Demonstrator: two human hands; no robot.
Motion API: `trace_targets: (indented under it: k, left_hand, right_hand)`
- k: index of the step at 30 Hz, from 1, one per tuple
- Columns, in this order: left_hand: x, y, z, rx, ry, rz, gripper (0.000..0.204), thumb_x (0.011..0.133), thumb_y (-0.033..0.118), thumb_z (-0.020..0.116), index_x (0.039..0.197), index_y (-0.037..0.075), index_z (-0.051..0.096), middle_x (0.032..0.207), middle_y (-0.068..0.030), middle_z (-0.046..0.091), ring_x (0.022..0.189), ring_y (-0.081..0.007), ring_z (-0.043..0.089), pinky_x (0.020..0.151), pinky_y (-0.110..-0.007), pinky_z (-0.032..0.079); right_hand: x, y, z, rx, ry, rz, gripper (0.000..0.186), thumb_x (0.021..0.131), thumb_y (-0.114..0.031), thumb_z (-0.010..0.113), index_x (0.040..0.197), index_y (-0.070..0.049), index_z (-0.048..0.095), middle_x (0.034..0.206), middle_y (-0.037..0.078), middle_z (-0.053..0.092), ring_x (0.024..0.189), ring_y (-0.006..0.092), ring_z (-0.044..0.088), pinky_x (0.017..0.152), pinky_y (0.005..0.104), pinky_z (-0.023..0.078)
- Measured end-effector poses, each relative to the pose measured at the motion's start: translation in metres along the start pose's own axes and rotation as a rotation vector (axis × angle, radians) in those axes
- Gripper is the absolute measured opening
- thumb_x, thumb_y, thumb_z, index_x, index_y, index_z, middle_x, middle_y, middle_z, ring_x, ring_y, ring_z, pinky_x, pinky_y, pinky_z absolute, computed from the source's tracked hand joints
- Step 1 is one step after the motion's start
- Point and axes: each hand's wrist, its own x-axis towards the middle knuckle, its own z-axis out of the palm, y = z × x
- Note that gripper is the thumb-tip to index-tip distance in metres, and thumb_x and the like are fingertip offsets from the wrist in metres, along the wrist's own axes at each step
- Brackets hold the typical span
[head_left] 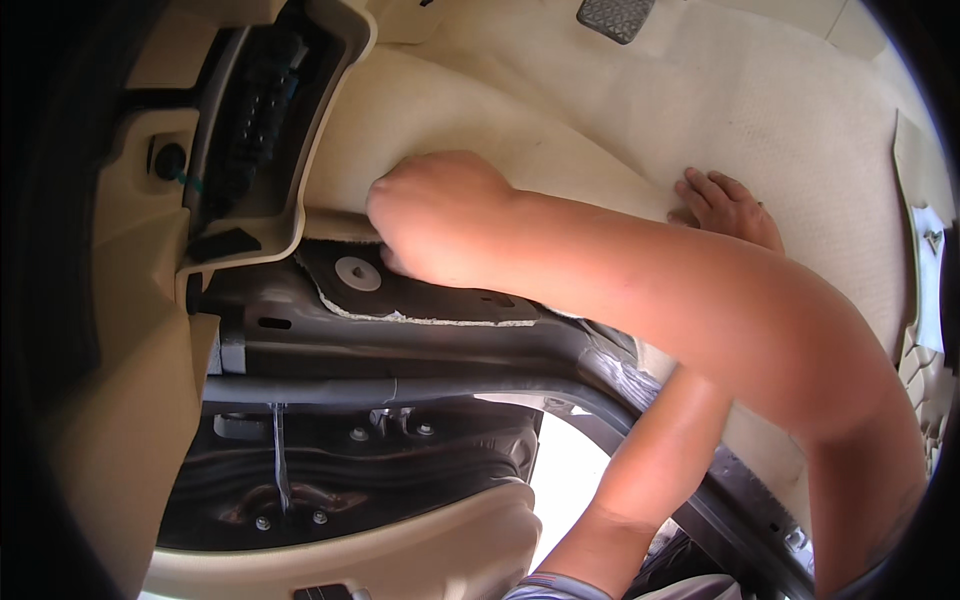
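My right arm reaches across to the left over my left forearm. At its end my right hand is closed at the edge of the beige floor carpet, beside the door sill; the fingertips are hidden beneath the fist. Under this edge lies a dark pad with a torn, pale fringe and a round grey fastener. Further right, my left hand rests palm down on the carpet, fingers spread, partly hidden behind my right arm.
Left stands beige trim around a dark opening with wiring. A metal sill with a black rubber seal runs below the pad. The door panel lies beyond it. A black pedal is at the top.
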Motion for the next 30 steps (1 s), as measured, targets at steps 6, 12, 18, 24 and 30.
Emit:
trace_targets:
  k: [6, 12, 18, 24, 30]
  left_hand:
    - [-0.003, 0.003, -0.006, 0.096, 0.101, 0.095, 0.052, 0.099, 0.034, 0.064, 0.139, 0.002, 0.058, 0.148, -0.0189, 0.055, 0.137, -0.0343, 0.051, 0.105, -0.055, 0.044]
    - [-0.004, -0.015, 0.001, -0.061, 0.071, 0.103, 0.044, 0.096, 0.032, 0.065, 0.129, 0.002, 0.062, 0.135, -0.0187, 0.061, 0.127, -0.0367, 0.056, 0.102, -0.053, 0.045]
    - [-0.001, -0.032, -0.029, -0.715, 0.104, 0.175, 0.037, 0.094, 0.03, 0.066, 0.12, 0.003, 0.066, 0.123, -0.0186, 0.068, 0.118, -0.039, 0.061, 0.099, -0.051, 0.045]
    - [0.009, -0.063, -0.065, -0.847, 0.351, 0.009, 0.034, 0.087, 0.025, 0.072, 0.107, 0.0, 0.063, 0.103, -0.0154, 0.067, 0.105, -0.0417, 0.059, 0.094, -0.052, 0.043]
    - [0.014, -0.076, -0.069, -0.648, 0.892, 0.062, 0.037, 0.086, 0.024, 0.071, 0.11, -0.003, 0.061, 0.11, -0.0189, 0.062, 0.108, -0.0453, 0.054, 0.093, -0.055, 0.04]
  right_hand:
    - [-0.007, 0.009, -0.007, -0.07, 0.026, -0.01, 0.026, 0.093, -0.019, 0.057, 0.086, 0.0, 0.074, 0.089, 0.022, 0.072, 0.088, 0.0399, 0.071, 0.082, 0.0507, 0.057]
    - [-0.011, 0.036, -0.026, -0.089, -0.015, -0.087, 0.032, 0.097, -0.023, 0.054, 0.092, 0.0, 0.075, 0.095, 0.02, 0.074, 0.093, 0.0395, 0.07, 0.086, 0.0508, 0.056]
    - [-0.017, 0.05, -0.048, -0.068, 0.081, -0.206, 0.041, 0.103, -0.03, 0.058, 0.081, 0.004, 0.066, 0.077, 0.023, 0.065, 0.078, 0.0428, 0.064, 0.077, 0.052, 0.052]
    - [-0.013, 0.051, -0.045, -0.056, 0.057, -0.16, 0.042, 0.104, -0.03, 0.057, 0.081, 0.005, 0.065, 0.078, 0.023, 0.064, 0.079, 0.0435, 0.063, 0.077, 0.0524, 0.051]
    - [-0.015, 0.045, -0.054, -0.094, -0.018, -0.09, 0.043, 0.103, -0.032, 0.057, 0.08, 0.004, 0.064, 0.079, 0.022, 0.064, 0.079, 0.0437, 0.063, 0.075, 0.0525, 0.051]
